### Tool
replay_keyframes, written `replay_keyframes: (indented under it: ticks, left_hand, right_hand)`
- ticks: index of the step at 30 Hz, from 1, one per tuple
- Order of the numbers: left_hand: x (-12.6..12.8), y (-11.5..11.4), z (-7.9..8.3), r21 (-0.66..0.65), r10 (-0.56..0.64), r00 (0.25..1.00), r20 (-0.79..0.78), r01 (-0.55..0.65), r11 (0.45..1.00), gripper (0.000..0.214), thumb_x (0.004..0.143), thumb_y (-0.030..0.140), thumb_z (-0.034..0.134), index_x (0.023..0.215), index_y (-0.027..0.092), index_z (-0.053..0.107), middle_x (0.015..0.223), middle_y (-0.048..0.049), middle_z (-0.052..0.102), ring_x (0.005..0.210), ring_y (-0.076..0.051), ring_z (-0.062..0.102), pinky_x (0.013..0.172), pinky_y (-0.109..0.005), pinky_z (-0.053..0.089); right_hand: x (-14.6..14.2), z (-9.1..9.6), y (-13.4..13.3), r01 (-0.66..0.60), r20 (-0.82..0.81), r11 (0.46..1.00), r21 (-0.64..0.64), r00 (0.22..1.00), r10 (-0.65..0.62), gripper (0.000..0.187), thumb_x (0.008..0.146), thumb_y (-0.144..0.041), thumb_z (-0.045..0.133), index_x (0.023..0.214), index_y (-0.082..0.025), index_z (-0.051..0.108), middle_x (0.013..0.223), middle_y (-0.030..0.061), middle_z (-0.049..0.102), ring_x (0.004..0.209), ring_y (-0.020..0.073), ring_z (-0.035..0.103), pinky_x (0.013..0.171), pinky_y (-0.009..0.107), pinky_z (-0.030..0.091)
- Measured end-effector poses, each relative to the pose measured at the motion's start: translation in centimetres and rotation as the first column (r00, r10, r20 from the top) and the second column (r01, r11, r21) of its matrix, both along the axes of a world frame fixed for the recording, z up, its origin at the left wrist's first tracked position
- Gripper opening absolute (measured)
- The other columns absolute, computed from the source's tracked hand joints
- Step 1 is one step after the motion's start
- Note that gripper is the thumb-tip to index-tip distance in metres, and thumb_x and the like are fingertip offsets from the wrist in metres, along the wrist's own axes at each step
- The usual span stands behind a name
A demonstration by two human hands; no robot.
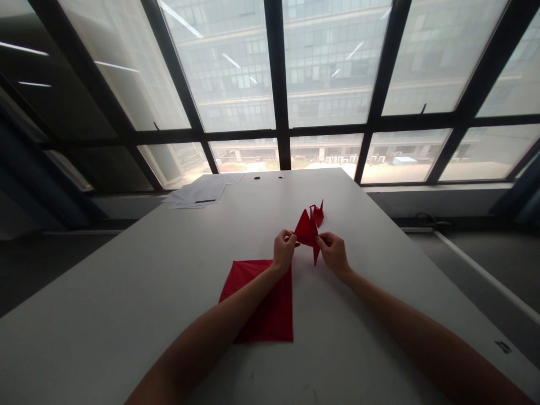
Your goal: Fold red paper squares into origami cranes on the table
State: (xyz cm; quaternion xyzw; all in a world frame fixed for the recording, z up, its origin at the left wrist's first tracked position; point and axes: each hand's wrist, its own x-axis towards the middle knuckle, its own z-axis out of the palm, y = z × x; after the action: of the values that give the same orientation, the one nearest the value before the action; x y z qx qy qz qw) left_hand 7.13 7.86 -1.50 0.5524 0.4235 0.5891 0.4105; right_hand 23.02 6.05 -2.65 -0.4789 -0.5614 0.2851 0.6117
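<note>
My left hand (284,250) and my right hand (334,253) both pinch a partly folded red paper piece (306,230), held just above the white table (147,281). The piece points up in a triangle, with a thin tip hanging down between my hands. Just behind it a small finished red paper crane (317,214) stands on the table. A flat sheet of red paper (265,315) lies under my left forearm, nearer to me.
Several white printed sheets (196,196) lie at the table's far left corner. Two small dark holes (268,178) mark the far edge. Large windows with dark frames rise beyond the table. The floor drops away on both sides.
</note>
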Motion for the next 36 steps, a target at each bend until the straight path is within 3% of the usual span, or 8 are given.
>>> replay_keyframes:
  ticks: [2, 6, 9, 14, 17, 21, 28, 36]
  left_hand:
    - [0.0, -0.1, 0.0, -0.017, -0.01, 1.0, 0.019, 0.01, 1.0, 0.005, 0.08, 0.02, 0.055, 0.083, 0.017, 0.053, 0.079, -0.0017, 0.06, 0.069, -0.013, 0.062, 0.066, -0.028, 0.058]
    - [0.1, -0.1, 0.1, -0.051, -0.096, 0.995, 0.013, 0.097, 0.994, 0.028, 0.076, 0.019, 0.064, 0.104, 0.016, 0.06, 0.101, -0.0087, 0.067, 0.078, -0.017, 0.067, 0.066, -0.03, 0.059]
    - [0.1, 0.1, 0.1, -0.071, -0.145, 0.989, -0.019, 0.143, 0.987, 0.02, 0.08, 0.026, 0.065, 0.095, 0.013, 0.066, 0.093, -0.0091, 0.069, 0.076, -0.017, 0.067, 0.068, -0.033, 0.06]
    - [0.1, 0.1, 0.3, -0.035, -0.046, 0.998, -0.037, 0.045, 0.998, 0.02, 0.082, 0.028, 0.065, 0.098, 0.015, 0.062, 0.083, -0.0046, 0.065, 0.069, -0.015, 0.065, 0.063, -0.029, 0.058]
    - [0.2, -0.4, 0.7, 0.07, 0.033, 0.996, -0.084, -0.027, 0.997, 0.024, 0.081, 0.032, 0.07, 0.097, 0.019, 0.057, 0.093, -0.0034, 0.061, 0.079, -0.015, 0.064, 0.063, -0.025, 0.056]
    - [0.4, -0.9, 0.8, 0.215, 0.077, 0.954, -0.289, -0.014, 0.977, 0.02, 0.077, 0.029, 0.074, 0.086, 0.018, 0.059, 0.095, -0.0037, 0.056, 0.082, -0.015, 0.063, 0.059, -0.022, 0.054]
    - [0.1, 0.0, -0.1, 0.141, 0.077, 0.942, -0.328, -0.032, 0.99, 0.006, 0.071, 0.013, 0.069, 0.068, 0.015, 0.064, 0.084, -0.0025, 0.057, 0.066, -0.011, 0.06, 0.064, -0.025, 0.052]
    - [0.5, -0.5, 0.5, 0.102, -0.069, 0.972, -0.224, 0.094, 0.99, 0.007, 0.081, 0.019, 0.056, 0.075, 0.017, 0.058, 0.069, 0.0002, 0.062, 0.064, -0.014, 0.062, 0.061, -0.024, 0.05]
  right_hand:
    - [-0.1, 0.1, -0.2, -0.003, 0.058, 0.999, 0.032, 0.998, 0.001, 0.027, 0.086, -0.041, 0.061, 0.08, -0.016, 0.069, 0.073, 0.0069, 0.071, 0.064, 0.0201, 0.062, 0.06, 0.03, 0.048]
    - [-0.2, 0.4, -0.8, -0.022, 0.211, 0.996, 0.086, 0.977, 0.003, 0.025, 0.09, -0.039, 0.057, 0.085, -0.018, 0.07, 0.077, 0.0056, 0.072, 0.064, 0.0189, 0.062, 0.062, 0.03, 0.048]
    - [-0.2, 0.6, -0.9, -0.009, 0.252, 0.996, 0.093, 0.968, -0.015, 0.026, 0.09, -0.04, 0.056, 0.087, -0.019, 0.07, 0.079, 0.0059, 0.073, 0.066, 0.0194, 0.063, 0.064, 0.031, 0.049]
    - [-0.1, 0.4, -0.6, 0.027, 0.211, 0.997, 0.067, 0.977, -0.041, 0.024, 0.089, -0.041, 0.057, 0.099, -0.02, 0.064, 0.073, 0.003, 0.072, 0.061, 0.0182, 0.063, 0.058, 0.028, 0.047]
    - [0.0, 0.3, -0.7, 0.039, 0.208, 0.996, 0.078, 0.977, -0.054, 0.022, 0.088, -0.038, 0.059, 0.103, -0.021, 0.058, 0.066, -0.0013, 0.067, 0.056, 0.0167, 0.06, 0.055, 0.027, 0.045]
    - [-0.2, 0.4, -0.9, 0.045, 0.265, 0.99, 0.136, 0.961, -0.08, 0.011, 0.087, -0.033, 0.058, 0.087, -0.022, 0.058, 0.071, -0.0003, 0.066, 0.059, 0.0162, 0.059, 0.059, 0.027, 0.045]
    - [0.1, 0.3, -0.7, 0.021, 0.332, 0.989, 0.145, 0.941, -0.069, 0.018, 0.09, -0.029, 0.05, 0.09, -0.021, 0.066, 0.082, 0.0032, 0.072, 0.067, 0.018, 0.062, 0.066, 0.03, 0.047]
    - [0.8, 0.1, -0.5, 0.182, 0.565, 0.97, 0.163, 0.789, -0.243, 0.021, 0.089, -0.041, 0.061, 0.093, -0.022, 0.07, 0.094, 0.0069, 0.07, 0.089, 0.0239, 0.062, 0.073, 0.033, 0.045]
